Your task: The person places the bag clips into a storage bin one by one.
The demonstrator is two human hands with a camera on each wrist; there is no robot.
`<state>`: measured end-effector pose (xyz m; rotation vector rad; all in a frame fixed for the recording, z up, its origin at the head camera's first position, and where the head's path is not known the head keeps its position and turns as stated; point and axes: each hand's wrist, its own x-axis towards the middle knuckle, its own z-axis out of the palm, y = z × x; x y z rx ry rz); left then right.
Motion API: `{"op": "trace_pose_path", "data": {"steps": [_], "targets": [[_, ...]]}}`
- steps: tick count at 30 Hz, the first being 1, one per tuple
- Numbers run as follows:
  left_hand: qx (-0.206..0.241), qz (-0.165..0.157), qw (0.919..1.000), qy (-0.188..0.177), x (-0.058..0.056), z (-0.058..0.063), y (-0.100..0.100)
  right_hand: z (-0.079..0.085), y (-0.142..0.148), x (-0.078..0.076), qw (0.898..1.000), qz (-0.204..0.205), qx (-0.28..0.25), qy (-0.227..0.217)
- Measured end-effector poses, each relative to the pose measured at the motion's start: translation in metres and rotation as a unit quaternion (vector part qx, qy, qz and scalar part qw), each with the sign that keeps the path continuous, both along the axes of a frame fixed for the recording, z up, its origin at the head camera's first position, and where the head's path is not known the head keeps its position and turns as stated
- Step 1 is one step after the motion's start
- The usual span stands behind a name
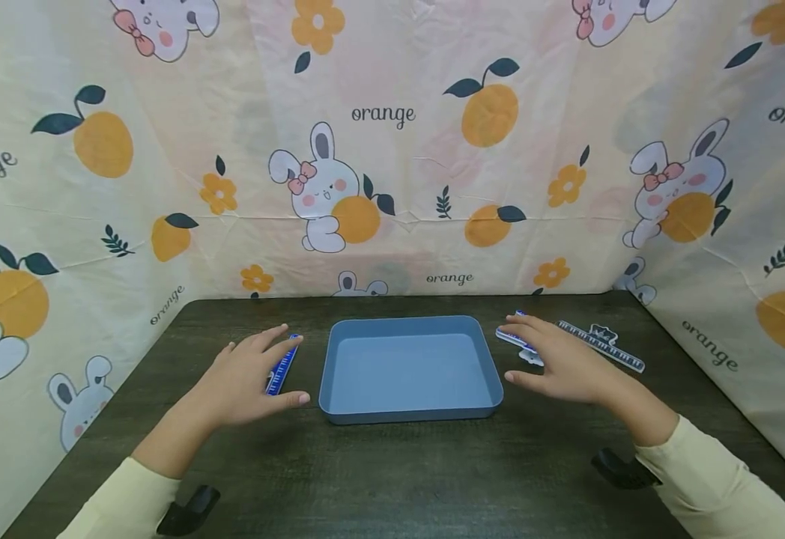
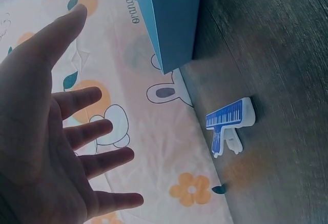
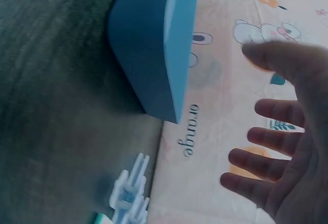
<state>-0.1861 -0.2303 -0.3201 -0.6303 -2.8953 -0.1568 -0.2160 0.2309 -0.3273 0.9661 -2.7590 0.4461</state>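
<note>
A shallow blue tray lies on the dark table between both hands. To its left my left hand hovers with spread fingers, partly covering a blue-and-white clip with ruler markings. That clip stands on the table in the left wrist view, apart from the fingers. On the tray's right my right hand is also spread and holds nothing. Beyond it a blue-and-white clip is partly hidden by the fingers. Farther right lies a clip with a long ruler-marked bar and a dark, cat-shaped handle.
A printed cloth with rabbits and oranges hangs behind the table and along its sides. Black straps show at both wrists. The dark tabletop extends in front of the tray.
</note>
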Motion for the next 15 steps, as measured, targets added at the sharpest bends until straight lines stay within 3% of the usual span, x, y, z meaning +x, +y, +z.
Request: {"op": "trace_pose_path", "data": {"steps": [7,15], "targets": [[0.012,-0.005,0.9998,0.018,-0.003,-0.003,-0.004,-0.011,-0.008,-0.005,0.999,-0.004,-0.023,0.031],[0.026,0.001,0.9995,0.019,-0.005,-0.007,-0.007,-0.022,-0.012,-0.007,0.999,-0.012,-0.045,0.005]]}}
